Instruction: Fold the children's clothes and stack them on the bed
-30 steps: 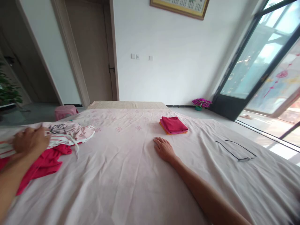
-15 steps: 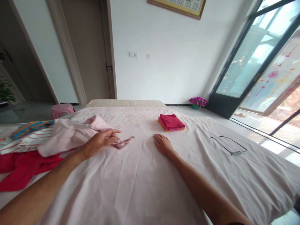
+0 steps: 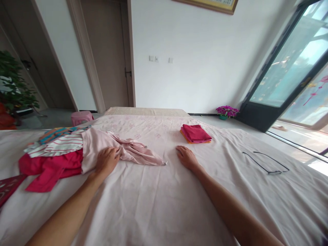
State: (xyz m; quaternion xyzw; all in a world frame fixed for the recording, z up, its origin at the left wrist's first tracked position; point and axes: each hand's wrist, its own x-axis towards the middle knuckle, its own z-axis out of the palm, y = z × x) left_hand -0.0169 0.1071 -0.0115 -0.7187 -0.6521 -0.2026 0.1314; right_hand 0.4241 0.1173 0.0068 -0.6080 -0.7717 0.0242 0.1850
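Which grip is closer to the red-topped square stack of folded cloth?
Right: the right grip rests on the pale wrinkled sheet just in front of the stack; the left grip is farther left, on the light-pink cloth garment.

This looks like a room in a home: clothes [image 3: 69, 162] on a flowered sheet [image 3: 153, 205], a stool [image 3: 82, 118], a plant [image 3: 15, 82], a framed picture [image 3: 217, 4] and brown doors [image 3: 106, 58].

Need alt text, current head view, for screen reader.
A person's left hand rests on a pale pink garment beside red and striped clothes; the right hand lies on a pale sheet near a red-topped stack of folded cloth. Eyeglasses lie farther right.
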